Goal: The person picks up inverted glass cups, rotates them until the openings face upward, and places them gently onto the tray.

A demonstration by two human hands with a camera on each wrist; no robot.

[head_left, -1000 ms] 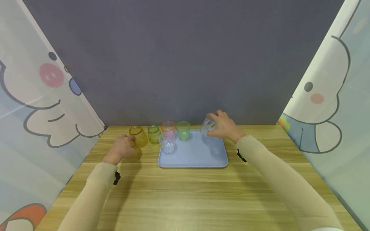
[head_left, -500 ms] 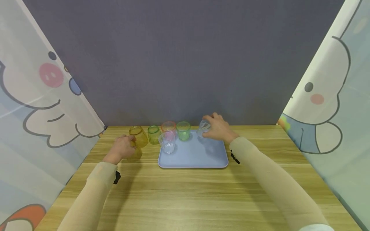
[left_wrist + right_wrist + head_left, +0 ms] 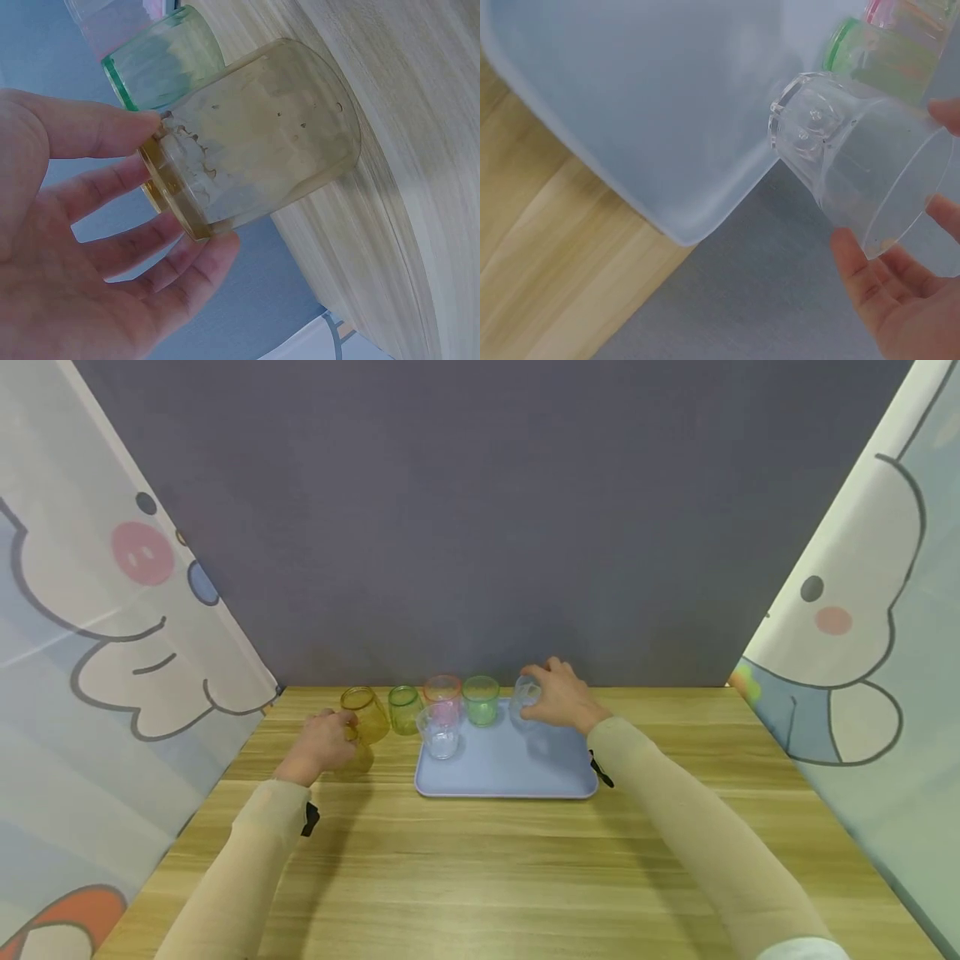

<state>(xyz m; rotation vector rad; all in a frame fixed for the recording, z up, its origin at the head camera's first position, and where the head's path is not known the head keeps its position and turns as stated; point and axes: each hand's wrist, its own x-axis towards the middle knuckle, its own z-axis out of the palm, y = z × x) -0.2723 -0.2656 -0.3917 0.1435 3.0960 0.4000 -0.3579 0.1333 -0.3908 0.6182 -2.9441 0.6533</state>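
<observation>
My left hand (image 3: 324, 743) holds an amber glass (image 3: 367, 717) on the table left of the tray. In the left wrist view, thumb and fingers are around the thick end of the amber glass (image 3: 255, 135). My right hand (image 3: 561, 697) grips a clear cup (image 3: 524, 702) over the back right of the pale blue tray (image 3: 517, 768). The right wrist view has the fingers around this clear cup's (image 3: 855, 150) wide rim, its faceted base toward the tray. Another clear cup (image 3: 441, 739), a pink cup (image 3: 442, 693) and a green cup (image 3: 481, 703) stand on the tray's left half.
A smaller green glass (image 3: 405, 714) stands on the wooden table (image 3: 480, 877) between the amber glass and the tray. Behind the table rises a dark grey panel (image 3: 480, 527). Cartoon-printed curtains (image 3: 832, 693) flank both sides.
My right hand has moved left with the clear cup, and the cup now sits lower and more upright over the tray. The left hand stays at the amber glass. The head view has shifted slightly.
</observation>
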